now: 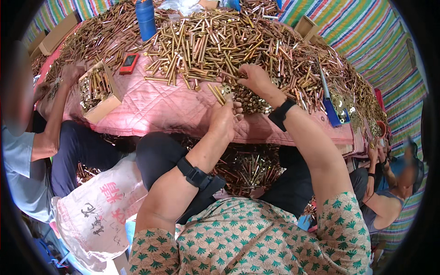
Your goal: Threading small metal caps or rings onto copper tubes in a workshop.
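Brass-coloured metal bolts [220, 41], long ones with hex heads, are heaped all over a pink quilted cloth [156, 107] that covers the table, and the pile fills everything from about 10 o'clock round to 3 o'clock of the view.

Left hand [225, 117] sits near the middle, at the near edge of the heap, with its fingers closed around a small bunch of those gold bolts [217, 93] that stick out toward 11 o'clock. Right hand [255, 79] is just up at 1 o'clock from the left one, resting on the pile with fingers curled down into the loose bolts; can't tell whether it's actually pinching one or just raking through. Both wrists wear black bands.

Small dark nuts or washers [250, 104] lie in a clump between the two hands, right beside the left fingertips.

Over at 9 o'clock an open cardboard box [98, 89] holds more bolts, and another person's hand [72, 72] rests by it. A red flat phone-like gadget [129, 63] lies on the cloth at 10 o'clock, with a blue plastic bottle [146, 18] standing at 11 o'clock. A white printed sack [98, 211] slumps at 7 o'clock, and another person sits low at 4 o'clock.
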